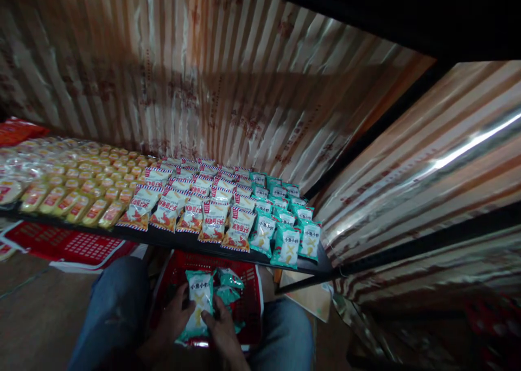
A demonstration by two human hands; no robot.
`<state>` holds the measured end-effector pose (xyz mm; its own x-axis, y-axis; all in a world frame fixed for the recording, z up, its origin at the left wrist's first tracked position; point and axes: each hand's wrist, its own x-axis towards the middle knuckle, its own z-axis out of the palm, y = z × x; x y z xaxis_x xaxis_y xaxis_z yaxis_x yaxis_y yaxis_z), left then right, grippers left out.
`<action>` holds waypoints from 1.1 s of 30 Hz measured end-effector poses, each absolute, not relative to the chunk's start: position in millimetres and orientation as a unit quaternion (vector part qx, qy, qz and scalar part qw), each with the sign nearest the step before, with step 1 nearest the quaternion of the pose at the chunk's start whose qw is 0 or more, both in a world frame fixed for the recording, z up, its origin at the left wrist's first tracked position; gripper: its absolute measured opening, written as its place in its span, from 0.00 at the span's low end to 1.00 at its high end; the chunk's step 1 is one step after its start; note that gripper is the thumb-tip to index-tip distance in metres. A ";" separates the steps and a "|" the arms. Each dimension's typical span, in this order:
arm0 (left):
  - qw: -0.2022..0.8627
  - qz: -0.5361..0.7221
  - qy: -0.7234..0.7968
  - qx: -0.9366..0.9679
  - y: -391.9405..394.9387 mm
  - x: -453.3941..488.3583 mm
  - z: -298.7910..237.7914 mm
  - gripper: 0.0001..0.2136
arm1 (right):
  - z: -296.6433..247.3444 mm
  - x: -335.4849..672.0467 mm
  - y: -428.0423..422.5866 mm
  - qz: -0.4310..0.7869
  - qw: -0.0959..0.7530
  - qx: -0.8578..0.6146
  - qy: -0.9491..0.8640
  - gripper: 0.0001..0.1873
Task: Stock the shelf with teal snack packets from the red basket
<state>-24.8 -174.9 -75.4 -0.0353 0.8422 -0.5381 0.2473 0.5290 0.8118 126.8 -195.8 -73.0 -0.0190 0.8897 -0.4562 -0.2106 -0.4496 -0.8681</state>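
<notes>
A teal and white snack bag (199, 297) is held between my two hands, its printed front facing up. My left hand (176, 311) grips its left edge, fingers closed on it. On the right side, my right hand (222, 325) presses the bag with the thumb on its front. Beneath lies a red plastic basket (254, 311), with several more teal bags (228, 294) inside it. Just beyond my hands, rows of matching teal bags (287, 246) stand at the right end of a dark shelf (260, 259).
Left of the teal bags, the shelf holds rows of striped white and orange snack bags (214, 221) and yellow packs (69, 205). Another red basket (81, 246) sits below at left. Dark metal posts (378, 121) and striped sheeting (228, 77) enclose the shelf.
</notes>
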 end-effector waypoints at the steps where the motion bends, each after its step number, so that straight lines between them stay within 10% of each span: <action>1: 0.566 0.283 0.665 0.396 -174.6 -27.7 -73.9 0.32 | -67.5 124.7 -193.6 0.662 0.425 -0.541 -0.299 0.30; 33: 0.585 0.434 0.527 0.438 -146.1 -35.3 -13.9 0.28 | 1.5 119.8 -144.0 0.608 0.541 -0.530 -0.238 0.17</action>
<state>-35.3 -146.1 -13.9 0.0688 0.9692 -0.2364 -0.0458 0.2397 0.9698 119.8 -144.0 1.5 0.1469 0.9101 -0.3874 -0.4068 -0.3014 -0.8624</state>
